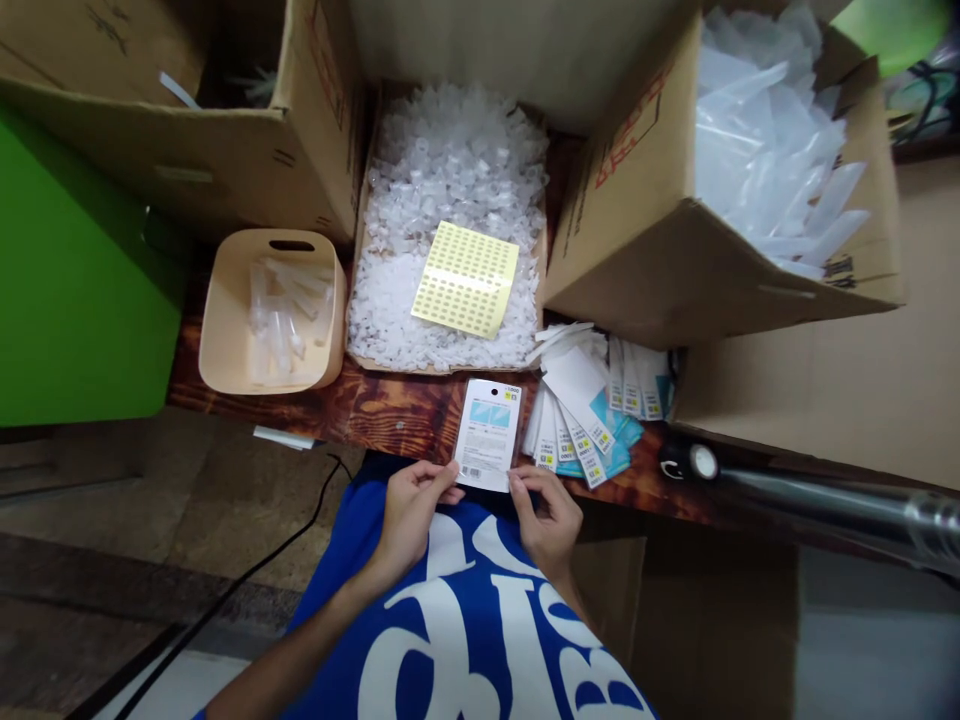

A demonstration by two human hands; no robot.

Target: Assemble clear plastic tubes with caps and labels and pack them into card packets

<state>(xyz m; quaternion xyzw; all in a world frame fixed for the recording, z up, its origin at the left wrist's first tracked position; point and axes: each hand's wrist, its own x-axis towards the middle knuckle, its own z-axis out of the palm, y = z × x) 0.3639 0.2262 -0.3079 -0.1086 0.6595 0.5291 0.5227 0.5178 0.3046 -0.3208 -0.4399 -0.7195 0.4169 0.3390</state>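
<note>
A white printed packaging card (486,445) with blue pictures, a hang hole and a barcode lies at the front edge of the wooden table. My left hand (414,505) pinches its lower left corner between thumb and fingers. At the lower right corner, my right hand (547,515) grips the card the same way. Just right of it, a fanned pile of similar cards (574,405) rests on the table. Behind the card, a yellow sheet of small oval stickers (469,280) lies on a shallow carton heaped with small translucent and white plastic pieces (450,170).
A cream bin (217,350) with clear tubes stands at the left, before a cardboard box (225,150). Another cardboard box (637,220) at the right overflows with clear plastic sleeves (772,150). A metal pole (810,490) crosses the right side. A black cable (262,555) hangs at lower left.
</note>
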